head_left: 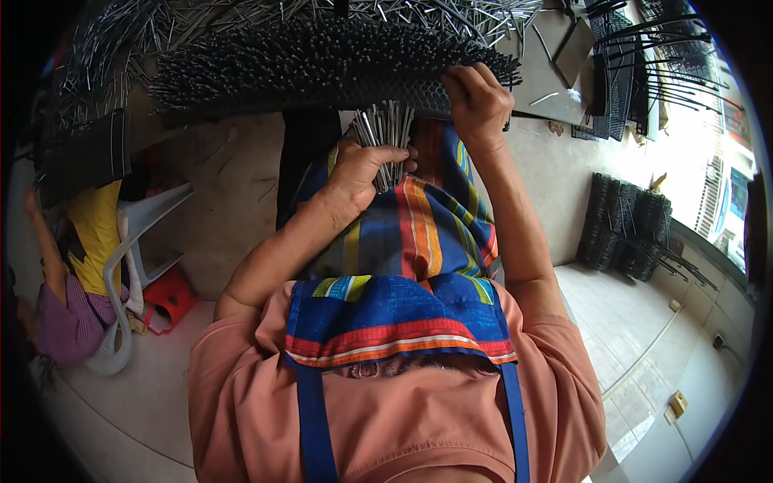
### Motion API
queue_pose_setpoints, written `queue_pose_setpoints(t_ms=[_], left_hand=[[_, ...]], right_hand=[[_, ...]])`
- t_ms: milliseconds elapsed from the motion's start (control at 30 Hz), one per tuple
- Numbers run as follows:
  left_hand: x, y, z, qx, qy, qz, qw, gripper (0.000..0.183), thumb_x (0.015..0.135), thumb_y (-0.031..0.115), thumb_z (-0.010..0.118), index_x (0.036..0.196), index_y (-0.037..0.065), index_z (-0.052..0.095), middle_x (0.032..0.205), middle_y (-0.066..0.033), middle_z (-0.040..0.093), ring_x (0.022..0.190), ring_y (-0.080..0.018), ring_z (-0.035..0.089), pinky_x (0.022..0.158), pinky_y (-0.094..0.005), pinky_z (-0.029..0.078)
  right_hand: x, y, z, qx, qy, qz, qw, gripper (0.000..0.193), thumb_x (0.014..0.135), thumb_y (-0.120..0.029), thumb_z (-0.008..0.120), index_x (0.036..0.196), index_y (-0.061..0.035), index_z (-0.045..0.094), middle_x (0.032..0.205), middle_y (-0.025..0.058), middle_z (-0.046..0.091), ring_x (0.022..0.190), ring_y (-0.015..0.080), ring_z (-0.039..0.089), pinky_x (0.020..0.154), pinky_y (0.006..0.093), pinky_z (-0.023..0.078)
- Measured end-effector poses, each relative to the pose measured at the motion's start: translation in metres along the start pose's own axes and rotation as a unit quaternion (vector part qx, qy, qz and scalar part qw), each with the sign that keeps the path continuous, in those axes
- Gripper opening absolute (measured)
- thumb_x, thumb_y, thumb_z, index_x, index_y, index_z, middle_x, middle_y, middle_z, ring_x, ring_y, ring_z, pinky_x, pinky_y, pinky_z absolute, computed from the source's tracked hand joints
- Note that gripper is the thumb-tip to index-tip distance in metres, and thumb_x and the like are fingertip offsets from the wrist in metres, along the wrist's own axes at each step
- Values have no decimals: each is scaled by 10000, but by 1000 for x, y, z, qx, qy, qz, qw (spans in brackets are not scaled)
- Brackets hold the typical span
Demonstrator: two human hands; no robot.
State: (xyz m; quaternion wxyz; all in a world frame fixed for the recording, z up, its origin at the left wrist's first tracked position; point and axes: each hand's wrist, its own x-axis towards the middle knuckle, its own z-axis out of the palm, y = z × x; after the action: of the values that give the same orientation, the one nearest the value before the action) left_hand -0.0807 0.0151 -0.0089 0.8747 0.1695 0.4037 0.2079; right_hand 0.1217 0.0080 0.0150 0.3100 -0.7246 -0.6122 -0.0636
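Observation:
My left hand (pixel 360 167) is closed around a bundle of thin grey metal rods (pixel 383 127), held upright over my lap with their ends fanned out. My right hand (pixel 481 103) is pinched at the near right part of a long black perforated board (pixel 354 98). Many dark rods (pixel 322 60) stand packed in the board's holes, and a row of bare holes runs along its near edge. Whatever the right fingertips hold is too small and hidden to make out.
Loose metal rods (pixel 451 18) lie heaped behind the board on the table (pixel 527 92). At left, another person (pixel 76 310) sits on a grey plastic chair (pixel 122 282) beside a red container (pixel 171 302). Black bundles (pixel 616 225) stand on the floor at right.

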Motion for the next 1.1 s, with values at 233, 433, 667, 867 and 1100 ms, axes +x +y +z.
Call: queue_pose_setpoints(t_ms=[233,433,667,867,1100], left_hand=[[-1,1,-2,-7,-13,-10,1000,286,747,-84,646,1028,-35,653,861,-157,704,716,-241,693,677,-341,583],[3,2,-1,11,-2,-4,1000,279,749,-82,643,1023,-31,656,864,-156,706,718,-241,695,678,-342,584],[1,4,2,14,-9,3,1000,304,738,-130,650,1023,-23,649,878,-134,695,748,-247,701,676,-346,603],[-9,7,-17,-15,41,-7,999,267,759,-84,674,1009,4,644,869,-100,688,731,-231,696,642,-341,601],[-25,6,-33,0,75,2,997,235,787,-39,669,1017,-5,638,839,-122,695,724,-230,699,612,-333,578]], right_hand=[[5,1,2,80,23,44,996,65,784,-112,716,840,-80,707,748,73,627,614,241,626,558,312,474],[8,2,4,0,-51,-12,999,102,779,-136,725,872,-96,726,744,79,632,620,239,628,566,310,477],[-23,-27,-6,380,-279,380,796,105,802,-123,720,806,-25,684,584,27,573,474,127,542,436,295,410],[-29,-38,1,496,-191,432,729,72,861,-57,673,805,-15,657,564,-1,567,415,46,453,371,209,312],[5,-61,31,431,44,136,891,112,779,77,694,875,21,706,838,17,654,757,69,585,661,190,449]])
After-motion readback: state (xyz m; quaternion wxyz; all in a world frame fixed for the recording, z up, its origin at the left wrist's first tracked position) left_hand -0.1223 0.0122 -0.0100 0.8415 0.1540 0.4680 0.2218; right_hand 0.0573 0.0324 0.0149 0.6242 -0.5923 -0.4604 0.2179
